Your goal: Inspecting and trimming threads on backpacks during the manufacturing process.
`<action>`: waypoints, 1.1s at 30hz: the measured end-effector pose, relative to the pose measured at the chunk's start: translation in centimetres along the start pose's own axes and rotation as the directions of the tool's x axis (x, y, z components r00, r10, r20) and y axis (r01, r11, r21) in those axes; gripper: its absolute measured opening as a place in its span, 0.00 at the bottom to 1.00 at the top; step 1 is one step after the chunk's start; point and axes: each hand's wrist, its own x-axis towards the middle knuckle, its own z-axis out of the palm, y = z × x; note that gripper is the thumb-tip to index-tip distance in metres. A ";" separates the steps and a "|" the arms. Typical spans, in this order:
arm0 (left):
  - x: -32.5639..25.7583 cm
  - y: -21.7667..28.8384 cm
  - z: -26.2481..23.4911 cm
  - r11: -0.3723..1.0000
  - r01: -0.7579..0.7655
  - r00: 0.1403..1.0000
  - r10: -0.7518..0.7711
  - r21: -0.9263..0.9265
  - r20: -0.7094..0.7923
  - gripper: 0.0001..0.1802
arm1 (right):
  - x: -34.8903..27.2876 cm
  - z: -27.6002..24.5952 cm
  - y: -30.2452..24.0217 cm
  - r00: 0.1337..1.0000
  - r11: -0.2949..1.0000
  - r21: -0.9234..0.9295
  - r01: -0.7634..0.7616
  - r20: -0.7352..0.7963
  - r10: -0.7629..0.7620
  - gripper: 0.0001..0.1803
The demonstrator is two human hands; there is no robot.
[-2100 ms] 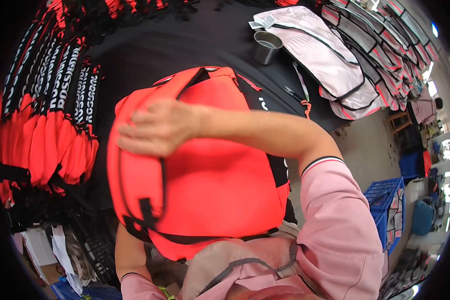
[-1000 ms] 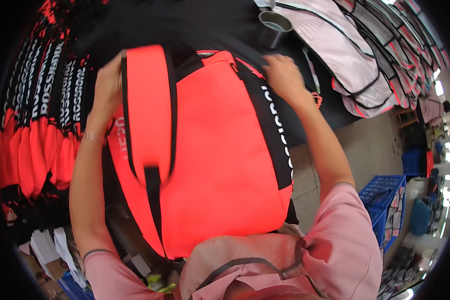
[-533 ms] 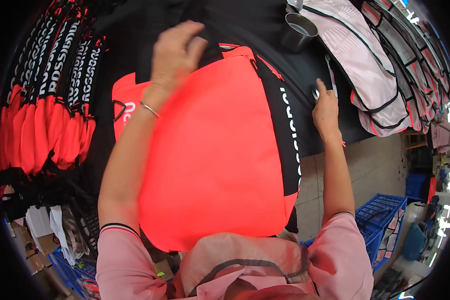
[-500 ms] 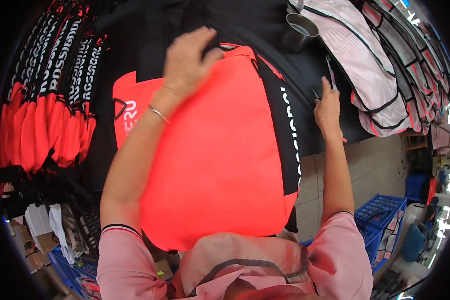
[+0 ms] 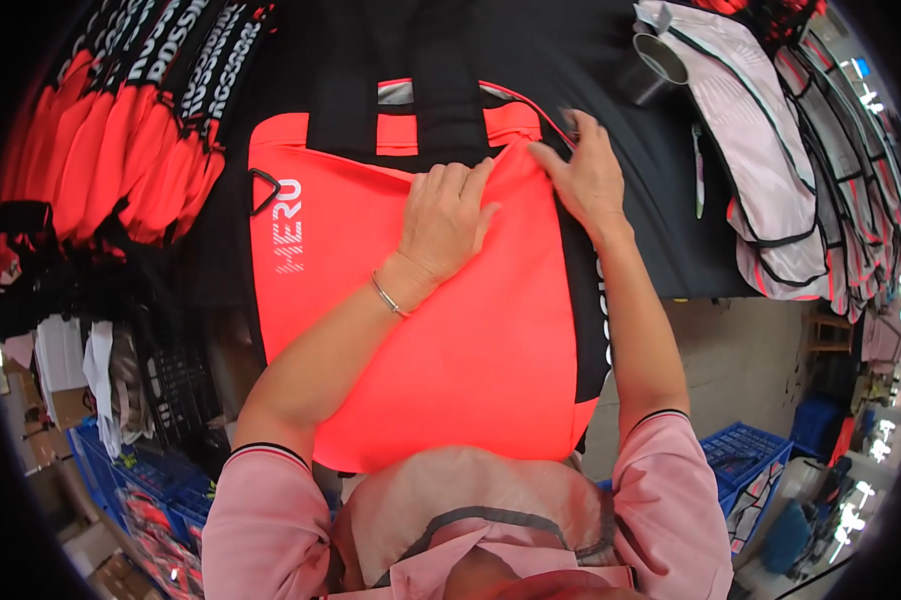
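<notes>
A bright red-and-black backpack (image 5: pixel 441 350) lies flat before me, its black straps running away from me over the table. My left hand (image 5: pixel 446 215) rests at the upper edge of the red panel. Its fingers are together and curled over the edge, gripping the fabric, with the thumb sticking out. At the backpack's upper right corner is my right hand (image 5: pixel 586 180). The thumb lies near the gathered red fabric, apart from the fingers, which reach over the black side and are partly blurred. Folds run in the fabric between the two hands.
Several red-and-black bag pieces (image 5: pixel 141 140) are stacked on the left. At the right stand a metal cup (image 5: pixel 661 60) and a thin white tool (image 5: pixel 699 170) beside layered pale pink bag pieces (image 5: pixel 761 150). Blue crates (image 5: pixel 741 450) stand below the table (image 5: pixel 651 240).
My right hand has moved left from the table onto the backpack's corner. My left hand has come down and right onto the panel edge. The view has shifted.
</notes>
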 end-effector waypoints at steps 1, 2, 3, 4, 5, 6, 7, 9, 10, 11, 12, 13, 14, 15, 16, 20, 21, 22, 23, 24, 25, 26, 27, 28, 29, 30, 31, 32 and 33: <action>-0.6 0.1 -0.3 1.000 0.005 1.000 -0.005 0.008 0.027 0.25 | -0.4 0.5 0.2 0.993 0.993 0.005 -0.114 0.007 0.114 0.29; -1.2 0.1 -0.5 1.000 0.002 1.000 -0.002 0.008 -0.008 0.25 | -1.2 0.9 0.5 0.993 0.994 0.000 -0.108 0.042 0.108 0.30; -1.7 0.1 -0.7 0.999 -0.023 0.998 0.025 0.032 -0.050 0.22 | -1.8 1.3 0.7 0.997 0.998 0.019 -0.054 0.052 0.053 0.30; -2.1 0.0 -0.9 0.997 -0.055 0.996 0.058 0.047 -0.073 0.19 | -2.5 1.6 0.9 0.999 0.993 0.107 -0.052 0.011 0.051 0.29; -2.3 -0.1 -1.0 0.998 -0.031 0.996 0.036 0.060 -0.082 0.19 | -3.1 1.9 1.0 0.996 0.979 0.190 -0.077 -0.022 0.082 0.29; -2.3 -0.3 -1.1 0.992 0.089 0.991 -0.096 -0.086 -0.088 0.16 | -3.6 2.0 1.2 0.996 0.977 0.205 -0.058 -0.053 0.071 0.28; -2.1 -0.6 -1.2 0.951 0.216 0.973 -0.227 -0.222 -0.027 0.13 | -4.0 2.3 1.2 0.996 0.976 0.209 -0.066 -0.036 0.075 0.28; -1.3 -1.4 -1.4 0.940 0.246 0.964 -0.262 -0.235 -0.036 0.11 | -4.5 2.5 1.0 0.987 0.967 0.254 -0.025 -0.147 0.064 0.28; -0.8 -1.6 -1.3 0.923 0.305 0.949 -0.314 -0.235 -0.001 0.10 | -4.6 2.6 0.9 0.984 0.969 0.242 -0.042 -0.156 0.082 0.29; -0.4 -1.9 -1.3 0.926 0.288 0.955 -0.298 -0.243 -0.003 0.10 | -4.7 2.6 0.9 0.985 0.969 0.242 -0.042 -0.154 0.082 0.29; 0.0 -2.1 -1.0 0.938 0.259 0.965 -0.264 -0.232 0.011 0.09 | -4.7 2.7 0.8 0.983 0.972 0.231 -0.041 -0.163 0.081 0.29; 0.4 -2.1 -0.8 0.950 0.219 0.975 -0.218 -0.222 0.031 0.08 | -4.7 2.7 0.8 0.980 0.975 0.216 -0.048 -0.180 0.088 0.29; 0.7 -2.2 -0.6 0.948 0.232 0.972 -0.232 -0.218 0.028 0.08 | -4.7 2.7 0.8 0.982 0.974 0.223 -0.041 -0.168 0.080 0.29; 0.9 -2.2 -0.3 0.963 0.207 0.978 -0.202 -0.173 0.046 0.08 | -4.8 2.7 0.8 0.981 0.974 0.224 -0.031 -0.180 0.073 0.29; 1.0 -2.1 -0.1 0.977 0.165 0.986 -0.159 -0.138 0.057 0.08 | -4.8 2.8 0.8 0.979 0.974 0.225 -0.022 -0.192 0.066 0.29; 1.6 -2.0 0.7 0.978 0.202 0.974 -0.193 -0.060 0.121 0.06 | -4.9 3.0 1.1 0.977 0.973 0.229 -0.008 -0.208 0.057 0.29; 1.8 -2.1 0.8 0.979 0.187 0.976 -0.175 -0.081 0.133 0.06 | -4.9 3.1 1.1 0.977 0.978 0.210 -0.013 -0.204 0.057 0.29; 2.1 -2.2 0.9 0.977 0.188 0.971 -0.170 -0.100 0.169 0.06 | -4.9 3.1 1.1 0.978 0.981 0.191 -0.016 -0.201 0.055 0.29; 2.3 -2.4 1.0 0.980 0.173 0.978 -0.159 -0.098 0.138 0.06 | -4.9 3.1 1.2 0.978 0.981 0.193 -0.012 -0.202 0.051 0.29; 2.5 -2.5 1.0 0.977 0.189 0.965 -0.166 -0.098 0.202 0.07 | -4.9 3.1 1.1 0.982 0.982 0.188 -0.018 -0.181 0.053 0.29; 2.6 -2.7 1.0 0.976 0.186 0.959 -0.155 -0.116 0.235 0.07 | -4.9 3.0 1.1 0.983 0.984 0.180 -0.011 -0.180 0.044 0.29; 2.5 -2.8 1.0 0.974 0.207 0.949 -0.176 -0.096 0.264 0.07 | -4.9 2.8 1.0 0.986 0.983 0.184 -0.021 -0.158 0.051 0.29; 2.3 -2.8 0.9 0.966 0.228 0.943 -0.189 -0.121 0.275 0.07 | -4.8 2.5 0.9 0.986 0.976 0.219 -0.011 -0.161 0.048 0.30; 2.0 -2.9 0.8 0.957 0.241 0.937 -0.186 -0.161 0.297 0.07 | -4.6 2.2 0.7 0.988 0.968 0.248 -0.043 -0.135 0.078 0.30; 1.6 -2.9 0.7 0.958 0.247 0.939 -0.200 -0.143 0.281 0.07 | -4.4 1.8 0.5 0.985 0.967 0.255 0.003 -0.169 0.041 0.30; 1.3 -2.8 0.7 0.932 0.278 0.950 -0.232 -0.232 0.207 0.07 | -4.2 1.2 0.3 0.981 0.954 0.300 0.014 -0.188 0.045 0.32; 0.9 -2.7 0.5 0.890 0.332 0.941 -0.292 -0.312 0.169 0.07 | -3.9 0.8 0.0 0.976 0.940 0.340 -0.041 -0.188 0.111 0.33; 0.7 -2.5 0.5 0.828 0.411 0.910 -0.397 -0.382 0.118 0.05 | -3.7 0.0 -0.2 0.968 0.958 0.284 -0.031 -0.231 0.099 0.35; 0.4 -2.4 0.5 0.836 0.392 0.918 -0.386 -0.384 0.096 0.05 | -3.0 -0.2 -0.6 0.954 0.937 0.348 -0.008 -0.279 0.112 0.29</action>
